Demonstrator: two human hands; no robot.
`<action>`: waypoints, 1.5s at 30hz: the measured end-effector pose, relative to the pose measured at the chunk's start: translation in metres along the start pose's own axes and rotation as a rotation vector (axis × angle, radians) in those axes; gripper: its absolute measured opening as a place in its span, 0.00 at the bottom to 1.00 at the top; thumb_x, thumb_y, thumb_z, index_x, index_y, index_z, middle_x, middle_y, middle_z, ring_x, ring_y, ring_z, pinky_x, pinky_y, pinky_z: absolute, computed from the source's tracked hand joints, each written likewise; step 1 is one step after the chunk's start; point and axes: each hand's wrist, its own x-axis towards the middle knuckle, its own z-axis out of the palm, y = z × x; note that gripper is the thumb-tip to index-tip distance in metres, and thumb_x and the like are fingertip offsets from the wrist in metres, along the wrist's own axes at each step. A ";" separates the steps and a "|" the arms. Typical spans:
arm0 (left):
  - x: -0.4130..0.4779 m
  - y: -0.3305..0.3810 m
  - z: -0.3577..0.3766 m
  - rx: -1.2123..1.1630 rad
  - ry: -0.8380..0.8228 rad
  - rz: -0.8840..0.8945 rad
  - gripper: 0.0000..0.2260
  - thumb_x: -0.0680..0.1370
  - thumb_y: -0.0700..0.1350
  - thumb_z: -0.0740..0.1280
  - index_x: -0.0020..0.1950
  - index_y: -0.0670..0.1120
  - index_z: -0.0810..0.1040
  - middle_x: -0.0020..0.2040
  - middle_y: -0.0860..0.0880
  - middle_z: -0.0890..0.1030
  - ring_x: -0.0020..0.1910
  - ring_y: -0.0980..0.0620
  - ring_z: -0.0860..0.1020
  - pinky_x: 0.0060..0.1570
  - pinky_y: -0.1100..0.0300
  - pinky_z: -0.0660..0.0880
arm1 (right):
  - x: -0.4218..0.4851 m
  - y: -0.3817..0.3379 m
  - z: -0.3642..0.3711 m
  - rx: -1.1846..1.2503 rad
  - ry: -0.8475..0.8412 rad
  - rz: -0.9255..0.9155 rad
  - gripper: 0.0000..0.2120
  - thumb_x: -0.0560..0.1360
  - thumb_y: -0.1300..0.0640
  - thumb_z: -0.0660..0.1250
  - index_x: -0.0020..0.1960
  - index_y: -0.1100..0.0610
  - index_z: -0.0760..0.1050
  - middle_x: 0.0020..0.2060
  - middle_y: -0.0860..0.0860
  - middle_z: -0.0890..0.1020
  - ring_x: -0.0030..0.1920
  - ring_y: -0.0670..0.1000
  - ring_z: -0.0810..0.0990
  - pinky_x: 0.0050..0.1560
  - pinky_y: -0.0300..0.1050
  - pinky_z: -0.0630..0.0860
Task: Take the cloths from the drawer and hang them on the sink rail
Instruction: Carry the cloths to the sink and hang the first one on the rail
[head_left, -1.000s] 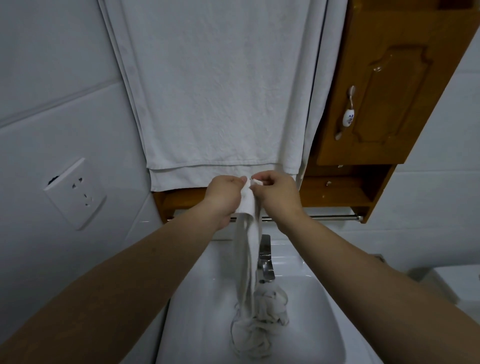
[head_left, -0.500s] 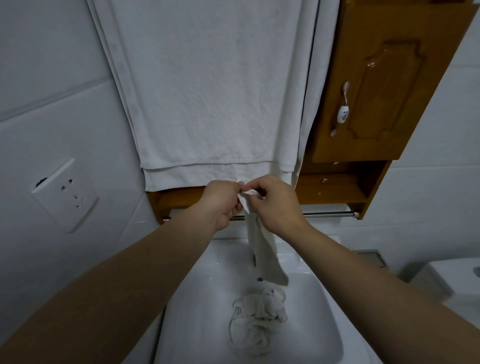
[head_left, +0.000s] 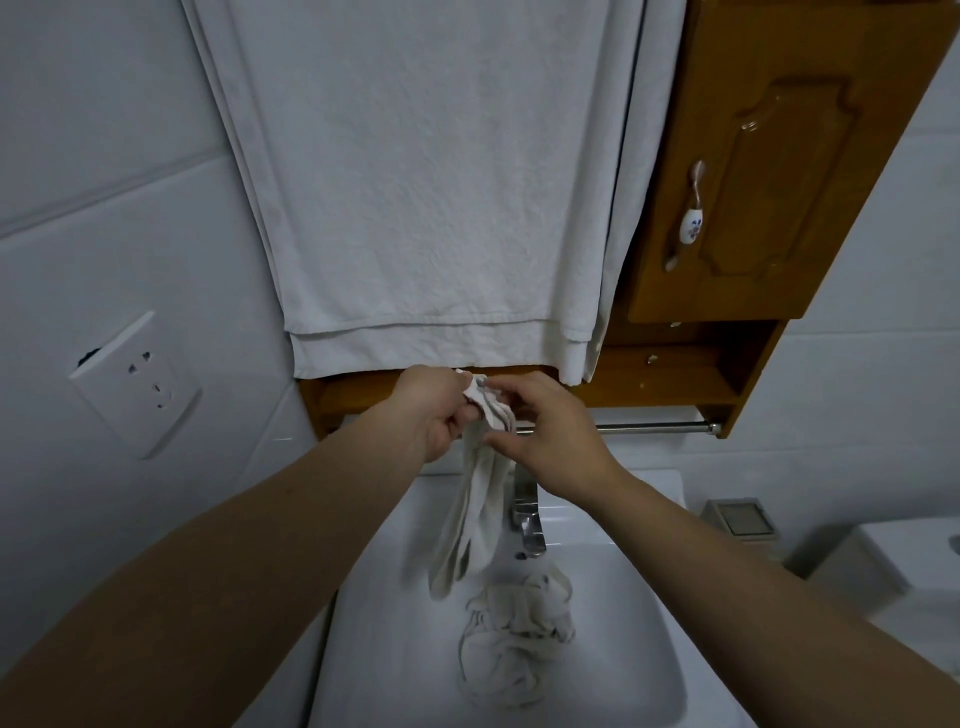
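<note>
The left hand is closed firmly: its fingers are curled around the bunched top end of a long, limp off-white cloth and grip it. The right hand is half closed. Its forefinger touches the upper corner of the same cloth and its thumb touches the fabric a little lower, so the bunched top sits between these two fingers. The two hands are just beside each other and meet at the cloth.

From the hands the off-white cloth hangs straight down in narrow folds, in front of a chrome metal faucet. Its lower end is free above the basin of a white ceramic sink. The fabric looks thin and wrinkled, with grey shadows in the folds.

A thin shiny metal rail runs horizontally behind the hands, under a brown wooden wall cabinet. The top of the held cloth is near the rail; whether it touches it, I cannot tell.

A crumpled heap of off-white cloths lies in the sink basin, below the faucet and apart from the hanging cloth.

A big white terry towel hangs on the wall above the hands. A white plastic wall socket is at the left.
</note>
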 end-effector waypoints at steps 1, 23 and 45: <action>-0.001 0.001 0.000 -0.008 -0.002 -0.004 0.06 0.82 0.39 0.63 0.53 0.39 0.78 0.49 0.40 0.85 0.48 0.44 0.85 0.17 0.67 0.64 | 0.000 0.000 0.001 -0.003 -0.021 -0.014 0.32 0.68 0.54 0.79 0.70 0.52 0.74 0.56 0.44 0.74 0.55 0.42 0.76 0.59 0.33 0.74; -0.018 0.003 -0.009 0.232 0.071 0.049 0.02 0.77 0.40 0.69 0.44 0.43 0.79 0.36 0.48 0.78 0.30 0.55 0.72 0.25 0.64 0.65 | 0.015 -0.001 -0.016 0.276 0.061 0.109 0.20 0.74 0.61 0.73 0.63 0.47 0.77 0.45 0.46 0.81 0.45 0.45 0.81 0.48 0.40 0.79; -0.045 -0.029 -0.003 0.881 0.014 0.915 0.11 0.80 0.53 0.66 0.60 0.55 0.82 0.40 0.59 0.82 0.39 0.59 0.78 0.39 0.64 0.71 | 0.016 -0.005 -0.050 0.514 0.019 0.303 0.10 0.70 0.65 0.76 0.50 0.59 0.82 0.38 0.53 0.81 0.41 0.53 0.82 0.49 0.52 0.81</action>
